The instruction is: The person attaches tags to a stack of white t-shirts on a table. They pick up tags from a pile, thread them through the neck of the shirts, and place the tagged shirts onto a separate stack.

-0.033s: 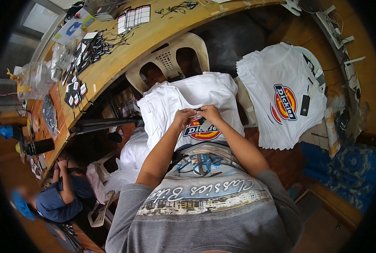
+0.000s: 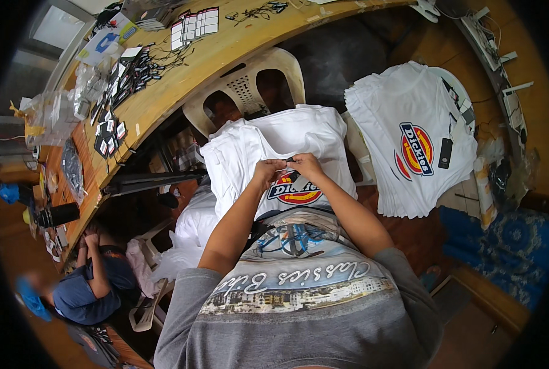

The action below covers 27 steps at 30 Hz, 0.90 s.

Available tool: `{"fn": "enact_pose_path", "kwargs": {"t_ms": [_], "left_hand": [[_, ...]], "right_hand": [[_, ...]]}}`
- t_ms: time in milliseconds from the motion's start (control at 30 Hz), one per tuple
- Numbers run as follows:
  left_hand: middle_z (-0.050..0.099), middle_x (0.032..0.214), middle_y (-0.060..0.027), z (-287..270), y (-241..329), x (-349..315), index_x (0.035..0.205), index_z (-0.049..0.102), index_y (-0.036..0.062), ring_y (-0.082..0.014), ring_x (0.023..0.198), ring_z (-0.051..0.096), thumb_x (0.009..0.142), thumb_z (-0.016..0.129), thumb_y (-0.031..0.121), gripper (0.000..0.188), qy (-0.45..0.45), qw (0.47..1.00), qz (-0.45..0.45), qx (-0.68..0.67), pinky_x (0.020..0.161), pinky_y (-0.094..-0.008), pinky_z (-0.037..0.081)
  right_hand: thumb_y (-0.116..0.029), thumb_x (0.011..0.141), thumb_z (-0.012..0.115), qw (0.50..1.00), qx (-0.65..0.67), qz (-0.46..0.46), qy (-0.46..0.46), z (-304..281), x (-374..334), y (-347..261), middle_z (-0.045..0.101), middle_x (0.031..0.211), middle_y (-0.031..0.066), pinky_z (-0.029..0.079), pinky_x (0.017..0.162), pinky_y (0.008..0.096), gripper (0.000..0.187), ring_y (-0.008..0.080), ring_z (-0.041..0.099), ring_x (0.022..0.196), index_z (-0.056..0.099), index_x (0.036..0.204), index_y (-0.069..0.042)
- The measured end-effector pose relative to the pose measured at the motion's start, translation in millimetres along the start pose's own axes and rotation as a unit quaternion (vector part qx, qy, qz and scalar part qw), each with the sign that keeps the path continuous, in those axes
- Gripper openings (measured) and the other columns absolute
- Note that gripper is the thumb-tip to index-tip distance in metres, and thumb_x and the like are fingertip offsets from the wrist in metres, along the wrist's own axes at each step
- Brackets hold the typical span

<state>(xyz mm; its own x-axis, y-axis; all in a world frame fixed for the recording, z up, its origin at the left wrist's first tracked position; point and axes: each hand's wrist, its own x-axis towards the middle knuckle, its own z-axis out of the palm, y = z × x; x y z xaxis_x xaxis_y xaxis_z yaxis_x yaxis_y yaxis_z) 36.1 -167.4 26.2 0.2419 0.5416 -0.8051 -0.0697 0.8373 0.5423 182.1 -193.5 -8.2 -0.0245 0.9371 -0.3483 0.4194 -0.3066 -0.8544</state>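
Pinching a small dark tag (image 2: 291,160) between both hands, the person works over a white T-shirt (image 2: 274,144) draped on a cream plastic chair (image 2: 250,83). Left hand (image 2: 268,169) and right hand (image 2: 307,165) meet above the shirt's round logo, fingertips closed on the tag. Holding the fabric taut would probably keep it steady. Right of the chair lies a stack of printed shirts (image 2: 410,141).

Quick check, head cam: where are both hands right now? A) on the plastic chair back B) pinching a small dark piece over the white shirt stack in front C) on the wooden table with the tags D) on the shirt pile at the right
B: the left hand and right hand meet over the front stack of white shirts, pinching a small dark piece between them, clear of the right-hand shirt pile and the wooden table.
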Motion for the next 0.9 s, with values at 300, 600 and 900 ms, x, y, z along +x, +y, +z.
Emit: {"fn": "enact_pose_path", "kwargs": {"t_ms": [300, 600, 900], "left_hand": [[0.054, 0.063, -0.0059, -11, -10, 14, 0.076, 0.052, -0.0006, -0.0111, 0.050, 0.051, 0.068, 0.059, 0.014, 0.019, -0.072, 0.986, -0.073, -0.134, 0.042, -0.0171, 0.040], [0.055, 0.064, -0.0040, 3, -13, 0, 0.078, 0.052, 0.0035, -0.0109, 0.050, 0.052, 0.070, 0.055, 0.006, 0.009, 0.025, 0.994, 0.085, 0.065, 0.041, -0.0172, 0.039], [0.050, 0.054, -0.0051, -11, -17, 15, 0.067, 0.049, -0.0019, -0.0107, 0.044, 0.049, 0.071, 0.056, 0.016, 0.020, 0.056, 0.969, 0.143, 0.196, 0.040, -0.0186, 0.039]], "right_hand": [[-0.013, 0.066, 0.058, 0.995, 0.099, 0.019, -0.024, -1, 4, -2, 0.054, 0.059, 0.0051, 0.038, 0.050, 0.0212, 0.015, 0.0079, 0.047, 0.052, 0.056, 0.074, -0.001], [-0.023, 0.066, 0.056, 0.960, -0.262, -0.089, 0.034, -6, -4, -25, 0.054, 0.071, 0.0096, 0.039, 0.057, 0.0317, 0.019, 0.0245, 0.052, 0.064, 0.056, 0.074, -0.007], [-0.020, 0.068, 0.057, 0.990, 0.109, 0.064, 0.059, -23, 7, 5, 0.056, 0.064, 0.0052, 0.039, 0.056, 0.0237, 0.020, 0.0118, 0.050, 0.059, 0.057, 0.074, -0.001]]}}
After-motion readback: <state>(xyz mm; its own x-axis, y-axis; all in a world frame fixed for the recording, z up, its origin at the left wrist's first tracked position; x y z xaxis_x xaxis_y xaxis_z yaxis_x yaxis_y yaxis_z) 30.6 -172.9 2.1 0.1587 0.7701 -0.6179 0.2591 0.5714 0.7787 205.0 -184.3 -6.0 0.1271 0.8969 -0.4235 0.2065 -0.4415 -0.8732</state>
